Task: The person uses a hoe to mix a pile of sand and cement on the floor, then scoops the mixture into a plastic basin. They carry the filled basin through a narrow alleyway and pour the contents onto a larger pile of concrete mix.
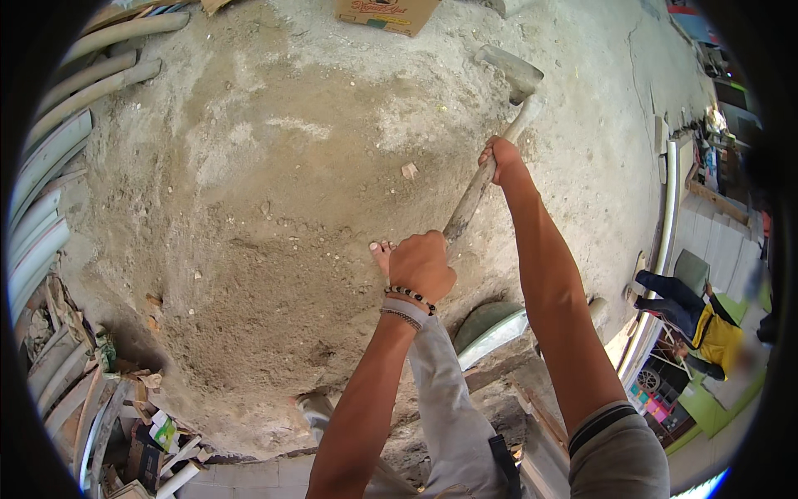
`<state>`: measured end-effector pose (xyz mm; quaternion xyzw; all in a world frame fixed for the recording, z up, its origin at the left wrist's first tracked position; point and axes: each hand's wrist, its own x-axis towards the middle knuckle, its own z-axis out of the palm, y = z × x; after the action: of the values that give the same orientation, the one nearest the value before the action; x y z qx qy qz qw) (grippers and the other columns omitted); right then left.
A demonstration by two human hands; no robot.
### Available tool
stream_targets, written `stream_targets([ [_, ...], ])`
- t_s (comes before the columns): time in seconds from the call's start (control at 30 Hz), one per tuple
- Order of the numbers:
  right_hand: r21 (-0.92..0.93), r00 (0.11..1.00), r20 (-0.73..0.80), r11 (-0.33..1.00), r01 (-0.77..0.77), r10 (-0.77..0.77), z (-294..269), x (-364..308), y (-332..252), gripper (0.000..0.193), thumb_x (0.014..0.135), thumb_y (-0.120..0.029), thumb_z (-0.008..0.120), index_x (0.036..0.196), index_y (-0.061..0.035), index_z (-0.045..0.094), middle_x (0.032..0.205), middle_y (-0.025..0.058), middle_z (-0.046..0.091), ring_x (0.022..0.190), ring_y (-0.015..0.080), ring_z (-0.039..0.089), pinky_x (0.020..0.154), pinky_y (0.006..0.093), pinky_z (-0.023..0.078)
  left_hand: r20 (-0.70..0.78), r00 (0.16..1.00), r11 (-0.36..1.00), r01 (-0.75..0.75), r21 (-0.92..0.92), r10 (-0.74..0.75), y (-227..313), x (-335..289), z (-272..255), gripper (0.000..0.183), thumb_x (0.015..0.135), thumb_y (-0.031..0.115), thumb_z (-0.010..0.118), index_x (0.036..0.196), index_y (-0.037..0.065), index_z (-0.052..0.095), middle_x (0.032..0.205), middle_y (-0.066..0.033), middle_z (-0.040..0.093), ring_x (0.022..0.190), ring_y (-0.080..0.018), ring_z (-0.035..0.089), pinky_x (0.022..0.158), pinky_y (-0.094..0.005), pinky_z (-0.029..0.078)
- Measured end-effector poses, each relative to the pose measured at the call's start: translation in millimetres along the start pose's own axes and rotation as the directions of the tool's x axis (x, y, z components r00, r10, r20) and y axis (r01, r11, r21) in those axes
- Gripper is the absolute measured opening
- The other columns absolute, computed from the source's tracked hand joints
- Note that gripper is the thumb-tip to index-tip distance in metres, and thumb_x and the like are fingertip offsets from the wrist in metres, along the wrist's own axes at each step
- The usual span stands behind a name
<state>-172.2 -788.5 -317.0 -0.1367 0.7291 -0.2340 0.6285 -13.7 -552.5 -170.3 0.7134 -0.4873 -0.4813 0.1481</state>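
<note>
Nearest, below the sand pile (274, 216): grey trouser leg (445, 399) and bare foot (381, 254) planted on the pile's near slope. Left hand (421, 266), beaded bracelets at the wrist, clenched round the low end of the hoe handle (474, 195). Further up the handle, right hand (501, 158) wrapped tight near the head. Hoe blade (511, 71) raised just above the pile's far right side, not yet in the sand. Probably best done with the hands well spread as now, the blade brought down flat into the loose far slope and pulled back toward the foot, stopping well short of the toes; worth watching the small stone (409, 170) lying mid-pile beside the handle. Open room over the whole top of the pile and to its far side. Tighter at the edges: pipes (50, 158) stacked along the pile's left, scrap wood and rubble (91, 399) at its near left, a basin (490, 328) tucked under its near right rim, a cardboard box (386, 15) at its far edge. Right of the pile, beyond a long pale board (665, 224), a crouching person in yellow (706, 328), well apart from the swing.
</note>
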Motion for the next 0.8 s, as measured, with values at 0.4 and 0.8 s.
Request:
stream_targets([
  [0.4,-0.061,0.981,-0.037,0.979,-0.195,0.193,76,-212,315,0.008,0.086,-0.007,0.046,0.08,-0.0011,0.048,0.063,0.0123,0.046,0.05,0.0255,0.047,0.045,0.0427,0.046,0.166,0.982,0.979,0.055,0.195,-0.088,-179,-309,-91,0.022,0.065,0.007,0.066,0.085,-0.001,0.059,0.073,-0.0222,0.064,0.075,-0.0394,0.065,0.069,-0.0472,0.053],
  [0.8,0.25,0.566,0.378,0.507,-0.825,0.733,173,-564,534,0.021,0.084,-0.014,0.065,0.08,-0.0106,0.045,0.065,0.0015,0.04,0.055,0.0189,0.046,0.059,0.0391,0.046,-0.172,0.914,0.442,0.335,0.832,-0.369,-291,-661,-206,0.015,0.078,0.018,0.06,0.091,0.011,0.062,0.071,-0.0091,0.064,0.066,-0.0315,0.062,0.06,-0.0454,0.051],
])
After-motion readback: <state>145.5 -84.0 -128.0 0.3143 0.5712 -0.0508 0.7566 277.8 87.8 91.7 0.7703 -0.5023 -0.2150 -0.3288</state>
